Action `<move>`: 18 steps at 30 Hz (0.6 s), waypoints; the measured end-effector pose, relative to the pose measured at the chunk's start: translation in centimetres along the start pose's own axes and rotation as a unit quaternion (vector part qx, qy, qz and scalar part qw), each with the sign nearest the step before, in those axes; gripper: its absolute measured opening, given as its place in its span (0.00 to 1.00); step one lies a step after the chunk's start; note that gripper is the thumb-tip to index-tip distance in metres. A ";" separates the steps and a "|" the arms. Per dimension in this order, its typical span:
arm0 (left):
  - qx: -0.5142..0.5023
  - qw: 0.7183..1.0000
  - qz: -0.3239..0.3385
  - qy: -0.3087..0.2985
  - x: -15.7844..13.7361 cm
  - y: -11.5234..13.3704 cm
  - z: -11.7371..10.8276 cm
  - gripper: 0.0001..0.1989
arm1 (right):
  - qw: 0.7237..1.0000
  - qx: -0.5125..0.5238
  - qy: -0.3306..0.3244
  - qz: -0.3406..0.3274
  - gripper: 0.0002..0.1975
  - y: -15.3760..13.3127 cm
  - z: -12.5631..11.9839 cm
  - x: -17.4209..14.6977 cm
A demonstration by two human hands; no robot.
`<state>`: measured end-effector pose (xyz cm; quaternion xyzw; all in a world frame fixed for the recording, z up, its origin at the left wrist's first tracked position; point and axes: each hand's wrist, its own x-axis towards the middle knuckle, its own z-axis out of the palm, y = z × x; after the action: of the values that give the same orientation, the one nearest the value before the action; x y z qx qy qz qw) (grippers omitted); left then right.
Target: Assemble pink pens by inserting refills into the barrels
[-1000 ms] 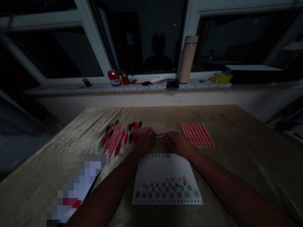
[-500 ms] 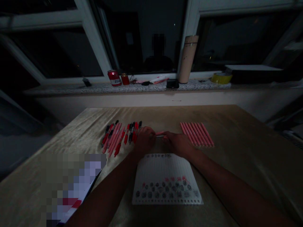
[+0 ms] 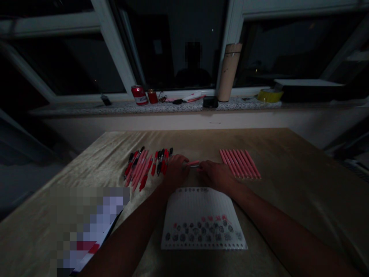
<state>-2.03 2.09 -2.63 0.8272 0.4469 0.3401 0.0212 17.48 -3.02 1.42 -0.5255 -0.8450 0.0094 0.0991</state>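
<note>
Over the middle of the table, my left hand (image 3: 177, 170) and my right hand (image 3: 218, 174) face each other, fingers closed on a slim pink pen (image 3: 192, 163). A pale strip shows along the pen's lower side; its ends are hidden in my fingers. Just left of my left hand lies a group of red and black pens (image 3: 160, 161). Farther left is a looser pile of pink, red and black pens (image 3: 138, 169). To the right of my right hand, several pink pens (image 3: 239, 163) lie side by side in a neat row.
A lined notebook sheet (image 3: 198, 207) with black and red scribbles lies below my hands. A blurred-out object (image 3: 106, 215) is at the left front. On the windowsill stand a red can (image 3: 139, 95), a small jar (image 3: 152, 96), a tall cardboard tube (image 3: 230, 73) and yellow tape (image 3: 270, 95).
My fingers have shifted slightly around the pink pen, and the left fingers look a little more extended. The pens and the sheet on the table stay where they were.
</note>
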 end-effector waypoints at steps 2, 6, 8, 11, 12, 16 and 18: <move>0.001 1.000 -0.004 0.000 0.0 0.1 0.0 0.08 | 1.000 0.000 -0.002 -0.007 0.13 0.1 0.2 0.0; -0.002 1.000 -0.008 0.002 0.1 0.2 0.0 0.08 | 1.000 0.010 0.001 -0.014 0.12 0.3 0.4 0.0; -0.003 1.000 -0.006 0.001 0.1 0.3 0.0 0.08 | 1.000 0.018 0.003 -0.018 0.11 0.3 0.5 0.1; -0.007 1.000 0.003 -0.013 0.1 0.4 -0.1 0.07 | 0.999 0.028 0.005 -0.023 0.11 0.3 0.6 0.2; -0.010 1.000 0.007 -0.019 0.1 0.4 -0.1 0.07 | 0.999 0.030 0.005 -0.023 0.11 0.3 0.6 0.2; -0.023 0.999 0.021 -0.041 0.2 0.6 -0.4 0.07 | 0.999 0.035 0.014 -0.027 0.10 0.3 0.7 0.2; -0.025 0.998 0.020 -0.055 0.2 0.7 -0.5 0.06 | 0.999 0.037 0.021 -0.028 0.10 0.3 0.8 0.2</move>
<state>-1.70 1.67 -1.88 0.8524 0.4200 0.3056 0.0599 17.52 -2.66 0.66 -0.4977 -0.8561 0.0266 0.1364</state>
